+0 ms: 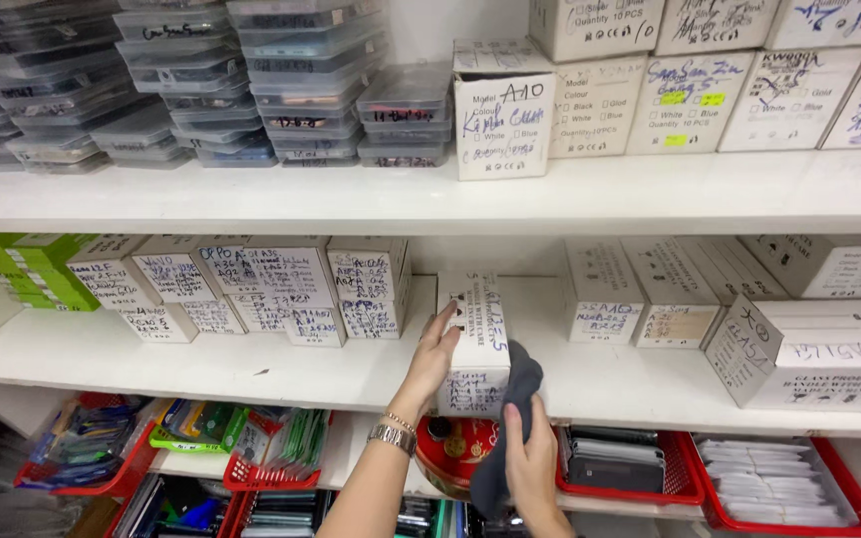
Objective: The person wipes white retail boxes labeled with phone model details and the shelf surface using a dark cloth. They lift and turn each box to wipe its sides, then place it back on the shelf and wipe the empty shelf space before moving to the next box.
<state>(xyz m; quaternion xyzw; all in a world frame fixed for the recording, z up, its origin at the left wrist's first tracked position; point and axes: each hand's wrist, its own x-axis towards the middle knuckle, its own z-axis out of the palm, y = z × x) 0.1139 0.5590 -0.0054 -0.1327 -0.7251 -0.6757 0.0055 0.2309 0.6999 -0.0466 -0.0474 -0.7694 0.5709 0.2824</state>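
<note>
left hand: flat on one white box | right hand: clamped on one grey cloth | red baskets: four

Pretty bright and even overall, looks like overhead room light from the front, so the white painted shelf boards come out nearly blown, especially the top one on the right. Shadows are soft: a dim band sits under each board, and the back of the middle shelf goes greyish. The stacked clear plastic cases pick up small glints. Wide-angle lens, so shelf lines bow and the white cardboard boxes lean outward near the edges. The dark grey cloth looks slightly smeared; bottom corners are soft.
</note>
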